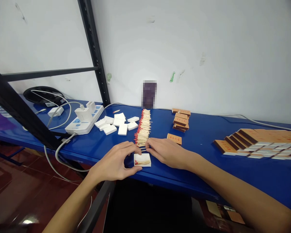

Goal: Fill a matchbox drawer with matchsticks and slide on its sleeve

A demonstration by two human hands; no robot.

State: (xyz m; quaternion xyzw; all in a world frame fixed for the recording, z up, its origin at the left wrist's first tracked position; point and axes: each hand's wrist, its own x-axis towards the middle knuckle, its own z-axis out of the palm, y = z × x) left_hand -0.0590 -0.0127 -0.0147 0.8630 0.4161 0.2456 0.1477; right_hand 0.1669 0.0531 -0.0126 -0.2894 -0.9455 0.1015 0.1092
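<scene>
A white matchbox tray (146,158) lies near the table's front edge with several red-tipped matches (143,162) along its near side. My left hand (117,161) steadies it, thumb at the near left corner and fingers at the far side. Just beyond the tray, a long row of matches (144,126) runs back toward the wall, red heads to the left. My right hand (165,151) is at the near end of this row, its fingertips pinched on the ends of some matches; how many is hidden.
White trays (122,129) lie scattered left of the row. Orange matchbox sleeves (181,120) are piled at right, one sleeve (174,138) nearer, and a large stack (269,139) stands far right. A power strip (87,121) with cables sits beside the black rack post (94,42).
</scene>
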